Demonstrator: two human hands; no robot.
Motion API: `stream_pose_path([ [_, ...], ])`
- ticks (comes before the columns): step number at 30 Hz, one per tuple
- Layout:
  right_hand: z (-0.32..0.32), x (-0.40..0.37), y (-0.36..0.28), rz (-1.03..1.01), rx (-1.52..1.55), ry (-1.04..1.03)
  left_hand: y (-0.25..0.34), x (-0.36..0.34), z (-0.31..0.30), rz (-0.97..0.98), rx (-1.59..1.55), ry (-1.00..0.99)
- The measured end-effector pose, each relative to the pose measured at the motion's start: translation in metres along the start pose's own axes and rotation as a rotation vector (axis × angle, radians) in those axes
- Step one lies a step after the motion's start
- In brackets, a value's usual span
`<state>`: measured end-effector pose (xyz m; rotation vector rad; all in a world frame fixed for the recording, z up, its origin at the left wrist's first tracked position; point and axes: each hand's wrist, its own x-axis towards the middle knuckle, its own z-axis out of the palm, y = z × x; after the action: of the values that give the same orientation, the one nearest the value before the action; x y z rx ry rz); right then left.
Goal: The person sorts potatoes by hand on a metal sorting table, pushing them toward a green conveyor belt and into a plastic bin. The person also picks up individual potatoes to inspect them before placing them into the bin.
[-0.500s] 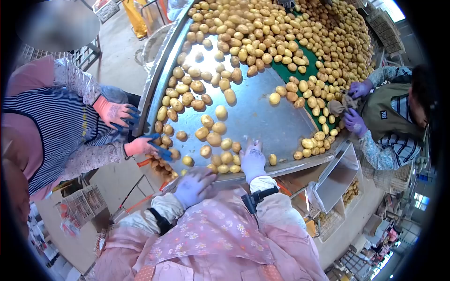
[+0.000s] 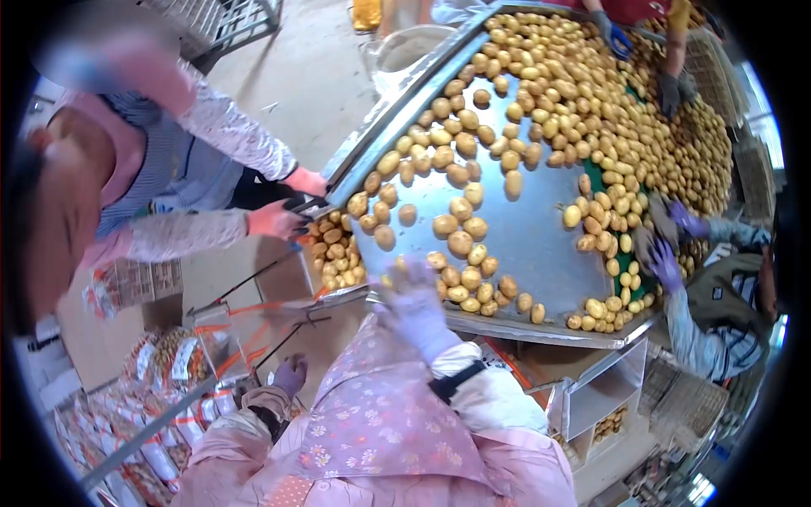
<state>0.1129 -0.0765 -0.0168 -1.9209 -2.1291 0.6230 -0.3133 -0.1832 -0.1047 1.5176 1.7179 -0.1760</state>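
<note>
My right hand (image 2: 414, 308), in a pale purple glove and a little blurred, lies over the near edge of the metal sorting table (image 2: 541, 253), fingers spread beside several potatoes (image 2: 473, 291). Nothing shows in its grip. Down at the left, off the table, my left hand (image 2: 290, 376) hangs near my apron, small and partly shaded; its fingers are not clear. Many potatoes (image 2: 574, 110) are heaped across the far side of the table.
At the left, a co-worker's gloved hands (image 2: 291, 207) are at the table corner above a box of potatoes (image 2: 336, 253). Another co-worker's purple gloves (image 2: 667, 262) are at the right edge, and more hands (image 2: 672, 89) reach in at the far side. Bagged potatoes (image 2: 169, 359) stand lower left.
The view has swung left. My left hand has dropped from the table edge down to the left; my right hand has moved left along the near edge. The left co-worker's hands are now at the corner.
</note>
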Motion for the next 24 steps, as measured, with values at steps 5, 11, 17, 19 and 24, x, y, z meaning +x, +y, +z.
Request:
stream_pose_path([
  [5,0.006,0.029,-0.032,-0.039,-0.098,-0.288,-0.218,-0.041,0.031,-0.946,-0.529,-0.005],
  [11,0.018,0.031,-0.031,-0.025,-0.166,-0.217,-0.276,0.007,0.011,-0.731,-1.796,0.604],
  [17,0.012,0.029,-0.039,-0.010,-0.180,-0.255,-0.288,0.023,0.024,-0.831,-1.644,0.680],
  [19,0.015,0.029,-0.036,-0.014,-0.179,-0.224,-0.261,0.033,0.046,-0.914,-1.607,0.627],
  [24,0.019,0.026,-0.037,-0.042,-0.186,-0.146,-0.113,0.055,0.081,-0.785,-2.277,0.579],
])
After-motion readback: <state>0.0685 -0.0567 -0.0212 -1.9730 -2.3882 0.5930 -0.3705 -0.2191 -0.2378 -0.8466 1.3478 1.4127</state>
